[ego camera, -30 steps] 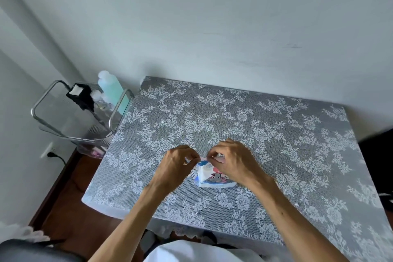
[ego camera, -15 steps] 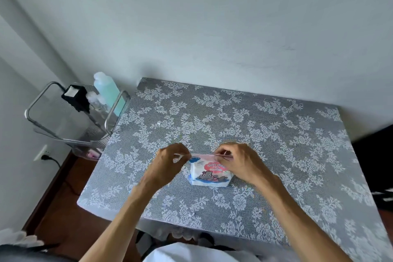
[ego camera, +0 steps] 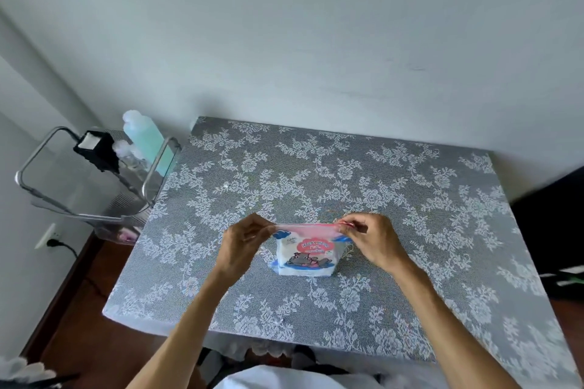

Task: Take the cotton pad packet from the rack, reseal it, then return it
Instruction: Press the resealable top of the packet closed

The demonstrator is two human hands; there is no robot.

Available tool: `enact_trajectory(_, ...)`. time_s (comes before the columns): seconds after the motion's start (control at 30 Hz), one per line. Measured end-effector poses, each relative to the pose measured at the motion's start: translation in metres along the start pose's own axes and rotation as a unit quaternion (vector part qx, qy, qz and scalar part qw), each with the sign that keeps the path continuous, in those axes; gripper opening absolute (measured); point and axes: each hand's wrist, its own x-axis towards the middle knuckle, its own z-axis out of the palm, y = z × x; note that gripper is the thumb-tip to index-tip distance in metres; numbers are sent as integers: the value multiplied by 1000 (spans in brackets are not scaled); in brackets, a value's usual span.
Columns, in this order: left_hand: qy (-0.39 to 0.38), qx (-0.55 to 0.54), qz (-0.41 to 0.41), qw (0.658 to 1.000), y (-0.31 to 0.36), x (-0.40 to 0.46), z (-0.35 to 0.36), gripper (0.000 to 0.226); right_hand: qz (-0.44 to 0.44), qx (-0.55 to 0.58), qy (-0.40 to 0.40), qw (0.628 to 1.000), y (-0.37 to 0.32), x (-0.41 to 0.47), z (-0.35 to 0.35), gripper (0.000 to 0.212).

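Observation:
The cotton pad packet (ego camera: 305, 257) stands upright on the lace-covered table (ego camera: 379, 186), white with a pink label and a cartoon animal. Its pink zip strip runs flat along the top edge. My left hand (ego camera: 245, 246) pinches the strip's left end. My right hand (ego camera: 371, 241) pinches the right end between thumb and fingers. The metal-framed rack (ego camera: 94, 193) stands left of the table, well away from both hands.
In the rack stand a green-tinted bottle (ego camera: 145, 136), a black pump-top item (ego camera: 98, 148) and small clear bottles. A wall socket with a plug (ego camera: 52, 240) sits low on the left wall. Dark furniture (ego camera: 550, 218) borders the table's right side.
My hands have drawn apart along the top of the packet, the right one sliding rightward to the strip's end. The zip strip now lies stretched straight between them.

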Motion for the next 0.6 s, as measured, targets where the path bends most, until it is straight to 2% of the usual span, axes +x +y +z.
enact_trajectory(0.13,-3,43,3,999,2,0,-1,11,2,18,-15,1000,-2,0,2,20)
enact_trajectory(0.27,-11,185,56,981,18,8,11,42,-10,19,-27,999,-2,3,7,14)
enact_trajectory(0.4,-55,267,97,957,35,23,33,26,31,64,-36,997,-5,6,9,19)
enact_trajectory(0.6,-80,270,88,956,40,35,38,16,76,106,-43,991,-2,6,10,29)
